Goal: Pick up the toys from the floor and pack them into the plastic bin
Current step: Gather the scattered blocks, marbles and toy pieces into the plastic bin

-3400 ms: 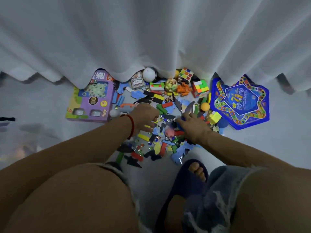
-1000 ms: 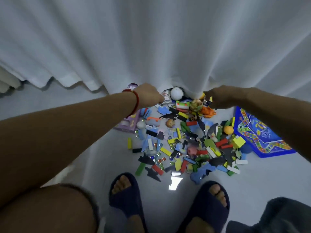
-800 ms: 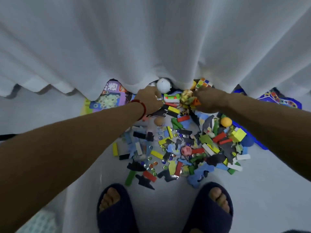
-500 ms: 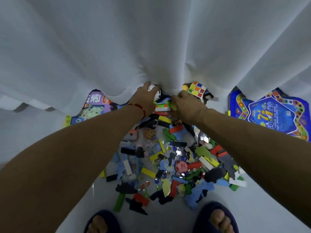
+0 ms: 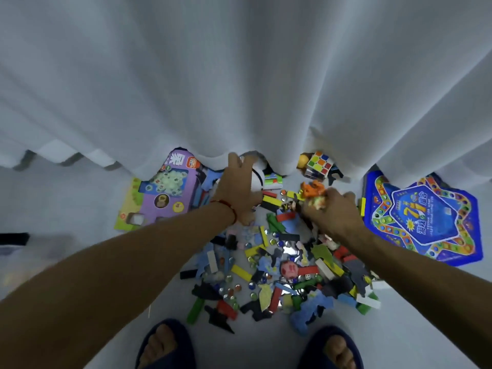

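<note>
White curtain (image 5: 239,75) fabric hangs over the far edge of the toy pile (image 5: 279,262) on the floor. My left hand (image 5: 239,190) reaches toward that hem with fingers straight and spread, holding nothing; a white ball (image 5: 258,179) lies directly under and just beyond its fingertips, partly tucked beneath the curtain. My right hand (image 5: 332,211) is curled round a small orange toy (image 5: 312,189) and a yellowish ball (image 5: 318,203), held just above the pile.

Finding: the white ball lies ahead of my left palm, away from my body, and is far nearer that hand than the right. It has no long axis, so approach direction is free, but the hem crowds it from behind. Judgement: the left hand should close down over it from the near side.

Loose blocks, foam shapes and glass beads lie between my wrists and my slippers (image 5: 165,344). Plastic bin: not visible in this view.
</note>
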Available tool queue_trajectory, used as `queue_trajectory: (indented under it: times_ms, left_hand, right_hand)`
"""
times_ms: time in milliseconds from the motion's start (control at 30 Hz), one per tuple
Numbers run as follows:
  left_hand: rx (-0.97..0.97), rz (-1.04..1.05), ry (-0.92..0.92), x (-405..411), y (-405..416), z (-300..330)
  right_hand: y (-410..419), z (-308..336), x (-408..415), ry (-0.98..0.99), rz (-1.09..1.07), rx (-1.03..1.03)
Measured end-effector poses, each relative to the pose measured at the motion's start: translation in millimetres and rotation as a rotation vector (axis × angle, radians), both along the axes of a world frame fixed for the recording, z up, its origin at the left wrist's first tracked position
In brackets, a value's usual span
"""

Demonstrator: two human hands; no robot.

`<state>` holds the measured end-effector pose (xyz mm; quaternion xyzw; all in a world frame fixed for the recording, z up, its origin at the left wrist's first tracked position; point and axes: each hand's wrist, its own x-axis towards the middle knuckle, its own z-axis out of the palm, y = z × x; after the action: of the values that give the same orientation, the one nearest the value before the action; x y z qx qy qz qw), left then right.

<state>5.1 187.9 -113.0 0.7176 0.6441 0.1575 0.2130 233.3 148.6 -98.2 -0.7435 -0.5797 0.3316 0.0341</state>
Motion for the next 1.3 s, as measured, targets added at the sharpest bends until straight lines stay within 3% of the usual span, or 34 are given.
queue_trajectory:
  times_ms: [67, 133, 233, 333, 467, 567, 667, 733, 867, 1067, 1300]
  left_hand:
    - [-0.099, 0.139, -0.194, -19.9, -45.2, 28.5]
    - [-0.197, 0.321, -0.367, -48.2, -90.4, 61.9]
    - [-0.296, 0.661, -0.844, -103.2, -150.9, 111.8]
    - [-0.199, 0.942, -1.192, -168.1, -219.9, 159.3]
    - [0.007, 1.151, -1.309, -249.9, -325.5, 190.3]
    - [0.005, 1.332, -1.445, -293.5, -390.4, 196.2]
    - [-0.038, 1.452, -1.59, -313.0, -424.7, 198.1]
    - [-0.027, 1.505, -1.572, -315.4, -429.8, 197.0]
    - [-0.028, 1.422, -1.416, -289.4, -388.9, 214.8]
    - [-0.193, 0.854, -1.167, -198.9, -255.1, 274.7]
    - [-0.538, 0.255, -0.683, -43.7, -122.6, 285.0]
  right_hand:
    - [-11.3, 24.4, 7.4, 0.085, -0.055, -0.2]
    - [-18.5, 62.6, -3.7, 0.305, -0.143, -0.363]
    - [-33.3, 132.9, -60.5, 0.556, -0.066, -0.492]
    - [-62.8, 199.2, -154.5, 0.713, 0.144, -0.55]
    - [-110.4, 244.7, -285.7, 0.914, 0.265, -0.633]
    - [-147.5, 253.2, -359.7, 0.829, 0.457, -0.644]
    - [-164.5, 251.2, -386.1, 0.541, 0.73, -0.492]
    - [-161.2, 245.6, -378.2, 0.433, 0.845, -0.418]
    - [-133.5, 224.5, -320.0, 0.398, 0.744, -0.299]
    - [-65.0, 198.8, -153.1, 0.113, 0.502, -0.109]
    - [-13.5, 169.6, 59.5, -0.335, 0.233, -0.135]
